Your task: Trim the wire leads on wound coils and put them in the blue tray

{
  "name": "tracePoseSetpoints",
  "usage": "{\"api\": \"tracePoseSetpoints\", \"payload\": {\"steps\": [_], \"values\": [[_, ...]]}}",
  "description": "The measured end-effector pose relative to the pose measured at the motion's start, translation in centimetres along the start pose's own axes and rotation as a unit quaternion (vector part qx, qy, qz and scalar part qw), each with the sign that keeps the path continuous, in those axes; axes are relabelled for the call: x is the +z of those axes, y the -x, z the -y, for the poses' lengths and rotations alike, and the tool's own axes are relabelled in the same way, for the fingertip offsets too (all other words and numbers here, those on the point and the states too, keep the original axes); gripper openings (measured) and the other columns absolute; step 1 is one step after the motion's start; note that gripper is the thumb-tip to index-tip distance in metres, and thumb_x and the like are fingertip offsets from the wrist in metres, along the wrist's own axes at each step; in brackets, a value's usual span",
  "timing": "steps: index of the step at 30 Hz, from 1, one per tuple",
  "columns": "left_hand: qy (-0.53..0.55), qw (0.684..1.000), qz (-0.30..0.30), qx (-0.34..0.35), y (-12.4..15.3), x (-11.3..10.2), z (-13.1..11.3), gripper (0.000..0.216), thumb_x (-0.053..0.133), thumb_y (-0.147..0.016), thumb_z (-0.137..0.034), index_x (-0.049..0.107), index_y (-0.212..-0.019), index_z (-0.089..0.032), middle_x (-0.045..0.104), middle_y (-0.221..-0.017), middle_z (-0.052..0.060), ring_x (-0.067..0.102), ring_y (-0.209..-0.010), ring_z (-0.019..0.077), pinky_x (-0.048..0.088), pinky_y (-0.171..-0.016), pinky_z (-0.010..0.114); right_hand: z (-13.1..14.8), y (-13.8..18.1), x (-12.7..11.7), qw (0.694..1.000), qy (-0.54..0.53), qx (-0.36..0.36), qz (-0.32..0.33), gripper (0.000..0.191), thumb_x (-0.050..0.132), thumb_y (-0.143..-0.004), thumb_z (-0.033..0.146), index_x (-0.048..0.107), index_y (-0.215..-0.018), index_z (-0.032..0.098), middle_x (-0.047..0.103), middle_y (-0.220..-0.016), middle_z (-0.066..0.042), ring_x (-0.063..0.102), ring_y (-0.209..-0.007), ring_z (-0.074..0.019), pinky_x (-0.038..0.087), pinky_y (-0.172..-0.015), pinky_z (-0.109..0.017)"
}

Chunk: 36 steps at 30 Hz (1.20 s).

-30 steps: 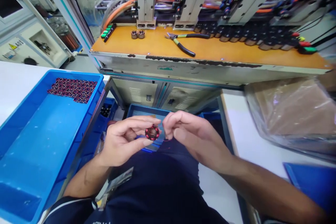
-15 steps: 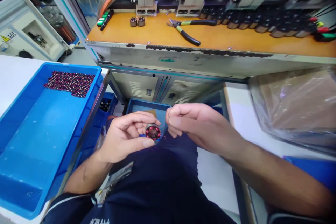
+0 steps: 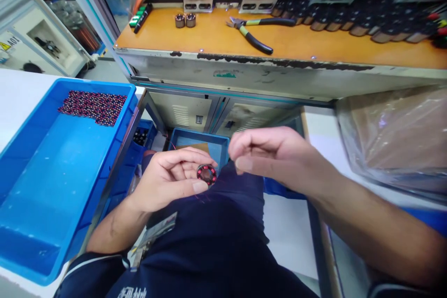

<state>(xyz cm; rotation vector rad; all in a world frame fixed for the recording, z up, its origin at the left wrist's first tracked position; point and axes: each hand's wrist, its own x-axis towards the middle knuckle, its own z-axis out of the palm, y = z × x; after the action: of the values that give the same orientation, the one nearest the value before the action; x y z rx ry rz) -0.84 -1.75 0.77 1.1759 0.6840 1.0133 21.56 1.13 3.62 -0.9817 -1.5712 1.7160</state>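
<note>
Over my lap, my left hand [image 3: 176, 174] grips a small ring-shaped motor stator [image 3: 206, 175] between thumb and fingers. Red windings and dark segments circle its open centre, and that face is turned up towards me. Thin red wire ends trail faintly below it. To its right, apart from the stator, is my right hand [image 3: 268, 156], with thumb and fingers curled together. Whatever its fingertips pinch, if anything, is too small or blurred to make out.
A blue tray [image 3: 45, 167] at left has many similar stators [image 3: 94, 107] packed at its far end. On the orange bench [image 3: 209, 39] lie cutting pliers [image 3: 249, 32], two stators [image 3: 185, 20], markers [image 3: 141, 17] and a row of dark cylinders [image 3: 349, 21]. A plastic-wrapped carton [image 3: 398, 135] sits at right.
My right hand has moved a little right and up, away from the stator. My left hand still holds the stator, its face now turned more towards me. The view has shifted slightly.
</note>
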Motion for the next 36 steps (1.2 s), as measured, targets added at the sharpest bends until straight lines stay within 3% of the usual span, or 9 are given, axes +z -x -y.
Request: {"api": "tracePoseSetpoints", "payload": {"steps": [3,6,9,12,16,19,26,30,36], "values": [[0.003,0.999,0.017,-0.038,-0.1,0.1,-0.2,0.029,0.084,-0.070,-0.019,0.078,-0.098,-0.021,0.077,-0.090,0.007,0.074,-0.074,0.0178,0.063,-0.066,0.026,1.1,-1.6,0.1,0.994,0.051,-0.089,0.040,0.022,0.080,-0.074,0.030,0.069,-0.089,0.017,0.063,-0.082,-0.002,0.058,-0.072,-0.0120,0.047,-0.063,-0.026],[0.027,0.996,0.045,-0.068,-0.1,0.2,-0.4,0.026,0.081,-0.072,-0.017,0.078,-0.097,-0.021,0.075,-0.074,0.002,0.070,-0.059,0.0128,0.059,-0.057,0.021,1.8,-2.9,1.0,0.979,0.108,-0.144,0.093,0.009,0.073,-0.081,0.022,0.068,-0.077,0.016,0.062,-0.080,-0.001,0.057,-0.071,-0.0095,0.047,-0.066,-0.024],[0.034,0.997,0.035,-0.058,-0.1,0.1,-0.3,0.029,0.081,-0.071,-0.012,0.078,-0.099,-0.022,0.077,-0.087,0.004,0.071,-0.064,0.0127,0.061,-0.061,0.022,1.7,-2.8,1.6,0.984,0.119,-0.128,0.040,0.020,0.070,-0.084,0.028,0.065,-0.068,0.016,0.060,-0.073,0.000,0.055,-0.065,-0.0088,0.045,-0.061,-0.022],[0.020,1.000,-0.002,-0.024,-0.1,-0.2,0.0,0.034,0.083,-0.068,-0.010,0.079,-0.099,-0.022,0.075,-0.105,0.007,0.073,-0.078,0.0148,0.062,-0.072,0.023,1.7,-1.7,1.7,0.992,0.105,-0.059,-0.028,0.027,0.073,-0.081,0.036,0.064,-0.066,0.016,0.060,-0.068,0.000,0.052,-0.060,-0.0090,0.041,-0.053,-0.021],[0.028,0.999,-0.001,0.019,-0.4,-0.2,0.4,0.036,0.084,-0.067,-0.009,0.078,-0.099,-0.022,0.074,-0.102,0.006,0.072,-0.086,0.0139,0.060,-0.076,0.020,2.1,-0.4,1.5,0.996,0.073,0.044,-0.025,0.023,0.073,-0.078,0.035,0.066,-0.069,0.015,0.060,-0.064,0.001,0.049,-0.054,-0.0071,0.037,-0.048,-0.019],[0.019,0.999,0.012,0.034,-0.8,0.0,0.4,0.033,0.084,-0.066,-0.008,0.079,-0.096,-0.019,0.073,-0.099,0.007,0.071,-0.087,0.0142,0.059,-0.074,0.019,2.4,-0.1,1.3,0.994,0.080,0.069,-0.005,0.014,0.070,-0.079,0.029,0.069,-0.073,0.016,0.059,-0.060,0.003,0.049,-0.053,-0.0063,0.036,-0.047,-0.018],[0.049,0.998,0.044,0.017,-0.6,0.1,0.7,0.034,0.083,-0.069,-0.011,0.078,-0.101,-0.020,0.070,-0.101,0.007,0.069,-0.089,0.0140,0.059,-0.078,0.022,2.6,0.5,1.2,0.986,0.166,0.013,0.014,0.016,0.061,-0.086,0.022,0.069,-0.073,0.018,0.058,-0.058,0.006,0.045,-0.050,-0.0037,0.029,-0.044,-0.016],[0.080,0.995,0.052,0.008,-0.3,0.0,1.1,0.042,0.085,-0.068,-0.012,0.077,-0.107,-0.024,0.066,-0.108,0.005,0.067,-0.083,0.0109,0.059,-0.078,0.023,2.7,0.9,1.6,0.986,0.160,-0.037,0.022,0.016,0.060,-0.088,0.016,0.067,-0.074,0.017,0.061,-0.067,0.005,0.048,-0.056,-0.0032,0.036,-0.050,-0.014],[0.054,0.996,0.054,0.047,-0.6,0.1,0.9,0.048,0.092,-0.057,-0.017,0.079,-0.103,-0.024,0.065,-0.095,0.005,0.062,-0.077,0.0098,0.055,-0.067,0.017,2.3,1.6,2.0,0.985,0.154,-0.076,0.021,0.016,0.060,-0.090,0.016,0.065,-0.075,0.015,0.061,-0.069,0.005,0.052,-0.061,-0.0029,0.040,-0.056,-0.012]]}}
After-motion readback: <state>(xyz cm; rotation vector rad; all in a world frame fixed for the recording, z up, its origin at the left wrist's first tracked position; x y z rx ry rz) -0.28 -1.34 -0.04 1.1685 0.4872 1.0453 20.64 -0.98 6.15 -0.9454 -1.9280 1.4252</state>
